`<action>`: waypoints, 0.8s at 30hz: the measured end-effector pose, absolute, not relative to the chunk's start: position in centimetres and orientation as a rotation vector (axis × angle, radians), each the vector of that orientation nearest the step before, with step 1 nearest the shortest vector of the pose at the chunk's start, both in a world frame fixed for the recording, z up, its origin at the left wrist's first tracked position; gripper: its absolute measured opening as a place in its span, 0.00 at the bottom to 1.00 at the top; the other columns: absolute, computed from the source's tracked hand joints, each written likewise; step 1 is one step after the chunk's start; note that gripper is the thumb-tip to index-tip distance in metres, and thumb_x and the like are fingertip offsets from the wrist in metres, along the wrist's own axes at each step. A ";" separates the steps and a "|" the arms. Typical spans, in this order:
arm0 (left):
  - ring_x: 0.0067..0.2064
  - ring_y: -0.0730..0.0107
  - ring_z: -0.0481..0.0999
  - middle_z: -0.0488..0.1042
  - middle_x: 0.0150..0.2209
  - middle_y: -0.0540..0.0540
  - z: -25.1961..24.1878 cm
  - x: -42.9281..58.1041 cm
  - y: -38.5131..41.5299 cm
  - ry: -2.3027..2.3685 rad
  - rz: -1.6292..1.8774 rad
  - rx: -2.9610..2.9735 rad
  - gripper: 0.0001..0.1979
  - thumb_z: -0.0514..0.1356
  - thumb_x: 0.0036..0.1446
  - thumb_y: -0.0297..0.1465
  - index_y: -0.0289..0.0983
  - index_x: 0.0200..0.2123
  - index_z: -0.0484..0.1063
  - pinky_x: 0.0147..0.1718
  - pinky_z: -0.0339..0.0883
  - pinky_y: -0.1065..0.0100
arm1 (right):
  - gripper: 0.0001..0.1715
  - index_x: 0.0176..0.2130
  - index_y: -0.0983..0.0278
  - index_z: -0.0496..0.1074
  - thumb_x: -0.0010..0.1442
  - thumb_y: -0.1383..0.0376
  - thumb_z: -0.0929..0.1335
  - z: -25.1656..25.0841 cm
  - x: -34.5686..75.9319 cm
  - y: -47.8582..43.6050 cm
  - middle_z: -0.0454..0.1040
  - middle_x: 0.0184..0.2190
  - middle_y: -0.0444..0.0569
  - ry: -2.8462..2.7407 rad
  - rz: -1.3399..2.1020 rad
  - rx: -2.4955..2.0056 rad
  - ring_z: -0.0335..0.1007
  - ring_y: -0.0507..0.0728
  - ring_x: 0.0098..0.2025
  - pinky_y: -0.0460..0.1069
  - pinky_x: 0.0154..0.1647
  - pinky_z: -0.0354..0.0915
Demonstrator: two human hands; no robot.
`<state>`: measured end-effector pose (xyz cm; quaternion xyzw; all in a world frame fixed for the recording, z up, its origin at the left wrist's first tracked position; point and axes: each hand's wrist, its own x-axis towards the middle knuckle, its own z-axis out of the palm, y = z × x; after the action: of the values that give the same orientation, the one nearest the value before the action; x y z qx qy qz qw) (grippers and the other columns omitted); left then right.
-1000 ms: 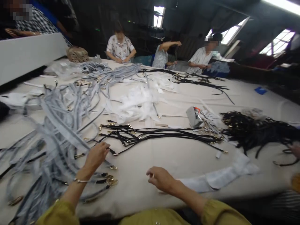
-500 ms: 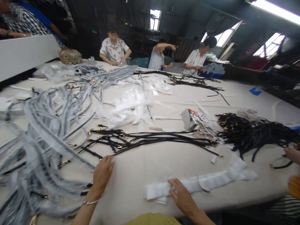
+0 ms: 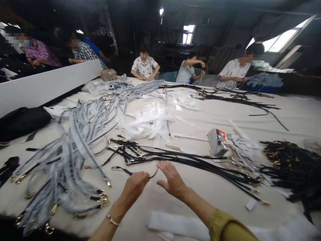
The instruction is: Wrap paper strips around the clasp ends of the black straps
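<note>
My left hand [image 3: 136,184] is closed around a thin black strap [image 3: 126,171], whose end with a metal clasp sticks out to the left. From that fist the strap curves up to the fingertips of my right hand [image 3: 173,179]. The right fingers are stretched out with the thumb apart, at the near edge of a row of black straps [image 3: 190,157] with gold clasps. Whether those fingertips press on the strap is hard to make out. Close to my body, below both hands, lies a strip of white wrapping [image 3: 178,223].
Many straps wrapped in pale film [image 3: 75,134] cover the left side. Crumpled white film [image 3: 150,120] lies mid-table. On the right are a small grey box [image 3: 213,144], paper scraps and a heap of black straps [image 3: 291,167]. Several people sit along the far side.
My left hand has moved right and taken hold of a black strap. My right hand has left the white wrapping and reached forward to the straps. The view has turned left.
</note>
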<state>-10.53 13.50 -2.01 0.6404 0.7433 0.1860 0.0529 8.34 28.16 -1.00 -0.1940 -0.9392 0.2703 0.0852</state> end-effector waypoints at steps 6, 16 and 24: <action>0.36 0.70 0.76 0.78 0.36 0.52 -2.6 -4.4 16.2 1.982 0.790 1.406 0.13 0.58 0.58 0.31 0.43 0.48 0.69 0.37 0.67 0.71 | 0.09 0.39 0.58 0.76 0.65 0.62 0.65 -2.4 12.0 31.6 0.80 0.34 0.45 -3.005 0.795 -0.613 0.75 0.56 0.39 0.48 0.41 0.67; 0.41 0.65 0.74 0.76 0.37 0.46 -4.2 -9.1 23.0 2.347 0.610 1.254 0.09 0.51 0.61 0.29 0.39 0.34 0.70 0.41 0.63 0.67 | 0.20 0.47 0.65 0.74 0.53 0.67 0.67 -5.1 28.2 42.9 0.77 0.47 0.62 -2.920 0.319 -1.432 0.73 0.71 0.48 0.60 0.45 0.65; 0.48 0.61 0.73 0.74 0.46 0.42 -6.4 -13.5 33.9 2.585 0.434 0.998 0.11 0.60 0.59 0.33 0.36 0.44 0.70 0.47 0.63 0.61 | 0.25 0.43 0.58 0.76 0.44 0.74 0.72 -9.6 19.7 37.7 0.77 0.46 0.49 -3.203 0.588 -0.871 0.70 0.65 0.49 0.56 0.52 0.62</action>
<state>-13.47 33.88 -6.40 0.3508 0.9086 0.1527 0.1676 19.74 37.71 -9.62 -0.2567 -0.9439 0.1733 -0.1147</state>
